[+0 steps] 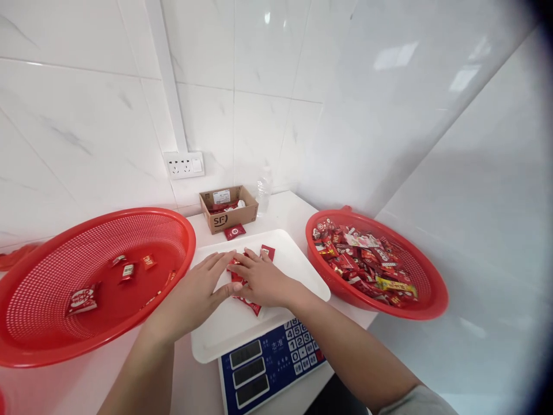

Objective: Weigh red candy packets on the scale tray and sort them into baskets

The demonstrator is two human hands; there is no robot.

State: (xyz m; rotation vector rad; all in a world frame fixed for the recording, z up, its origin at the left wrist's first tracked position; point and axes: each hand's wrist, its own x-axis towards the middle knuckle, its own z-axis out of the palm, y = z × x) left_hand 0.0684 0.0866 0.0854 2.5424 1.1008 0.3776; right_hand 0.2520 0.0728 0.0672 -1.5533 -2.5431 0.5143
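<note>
Both my hands rest on the white tray (298, 271) of a blue-faced scale (270, 360). My left hand (196, 294) lies flat with fingers stretched out, its fingertips touching a small pile of red candy packets (237, 276). My right hand (259, 279) lies over the same pile, fingers extended and pressing down on the packets; most of them are hidden beneath it. One red packet (268, 251) peeks out beyond my right fingertips, and another (254, 307) pokes out below the hand.
A large red basket (26, 340) on the left holds a few red packets (82, 300). A red basket (427, 305) on the right is heaped with several candies. At the back stand a small cardboard box (228, 216), a loose red packet (234, 231), a plastic bottle (263, 193) and a wall socket (185, 165).
</note>
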